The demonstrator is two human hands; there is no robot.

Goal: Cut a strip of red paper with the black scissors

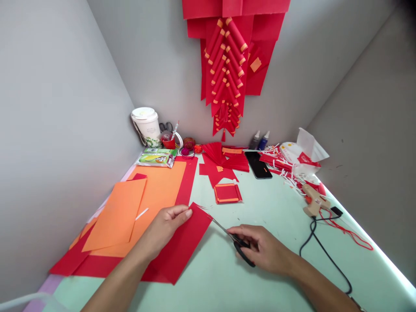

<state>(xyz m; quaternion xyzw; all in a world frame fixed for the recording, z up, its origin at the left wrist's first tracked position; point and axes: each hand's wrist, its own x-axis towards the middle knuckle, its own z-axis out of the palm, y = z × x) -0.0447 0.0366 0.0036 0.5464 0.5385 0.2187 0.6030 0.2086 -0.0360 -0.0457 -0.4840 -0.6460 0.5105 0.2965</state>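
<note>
My left hand (170, 223) pinches the top corner of a red paper sheet (186, 245) between thumb and fingers, holding it tilted above the table. Thin slits or strips show along its upper edge. My right hand (260, 247) is closed around the black handles of a pair of scissors (242, 250). Their blades point up and left, with the tips at the sheet's upper right corner. Just beyond the sheet lies a small red panel with orange edging (226, 193). Orange sheets (117, 212) lie over red paper on the left.
A glue gun (314, 200) with a black cord lies at right, near red yarn (354, 238). Behind are a phone (258, 164), paper scraps (286, 167), two small bottles (260, 141) and a white lidded cup (146, 125). A red paper firecracker decoration (225, 65) hangs on the back wall.
</note>
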